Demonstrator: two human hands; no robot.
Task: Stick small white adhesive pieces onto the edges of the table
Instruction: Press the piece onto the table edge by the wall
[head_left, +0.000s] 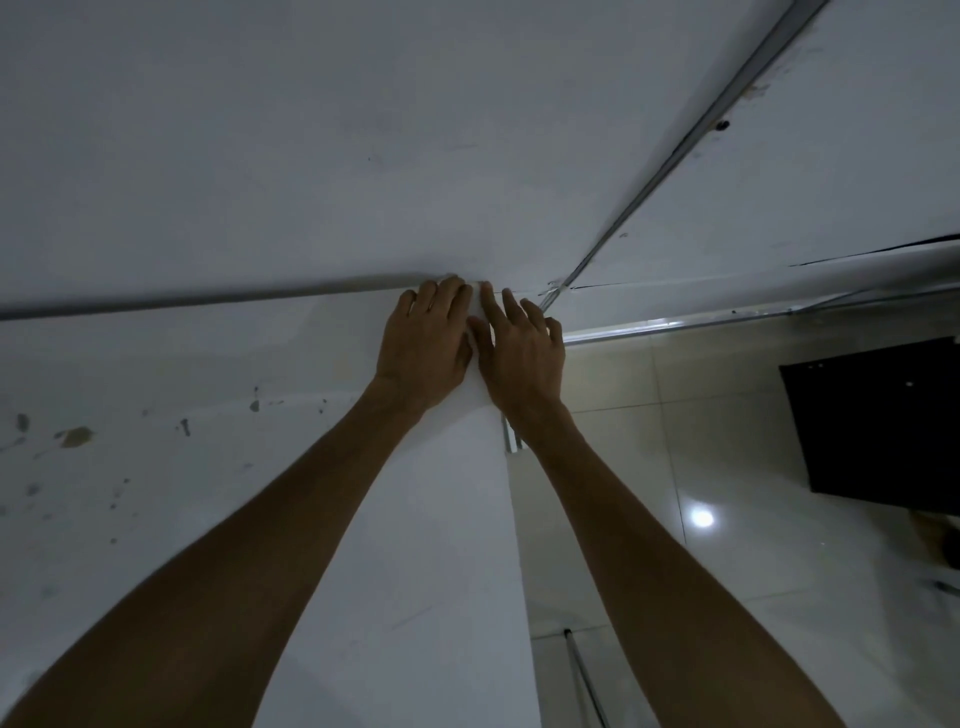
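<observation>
The white table (156, 364) fills the left and lower middle of the head view, its far edge running along a dark gap and its right edge dropping toward the floor. My left hand (423, 348) and my right hand (522, 353) lie side by side, palms down, at the table's far right corner. The fingers of both are spread and pressed flat on the surface near the edge. A small pale strip (475, 301) shows between the fingertips; I cannot tell for sure whether it is an adhesive piece. Anything under the palms is hidden.
A second white panel (311, 130) lies beyond the gap, with a metal rail (675, 161) running diagonally. Glossy tiled floor (701, 519) is at the right, with a black box (883, 421) on it and a thin metal leg (587, 680) below.
</observation>
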